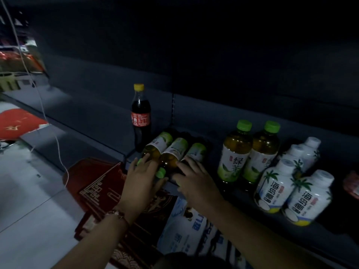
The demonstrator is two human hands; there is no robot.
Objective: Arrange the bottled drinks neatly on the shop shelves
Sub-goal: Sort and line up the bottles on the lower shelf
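Note:
Three green tea bottles lie on their sides on the dark shelf (pixel 229 199), caps toward me. My left hand (pixel 140 176) rests on the neck of the leftmost lying bottle (pixel 158 144). The middle lying bottle (pixel 173 152) sits between my hands, its green cap showing. My right hand (pixel 194 179) covers the cap end of the right lying bottle (pixel 196 152). Behind them stands a cola bottle (pixel 141 117) with a yellow cap. To the right stand two upright green tea bottles (pixel 235 152), (pixel 262 152) and several white coconut drink bottles (pixel 275 183).
Below the shelf edge sit red patterned boxes (pixel 101 191) and a blue-and-white pack (pixel 190 230) on the pale floor. A white cable (pixel 40 98) hangs at the left. Blurred goods fill a shelf at far left (pixel 17 65). A red item (pixel 352 183) lies at the right edge.

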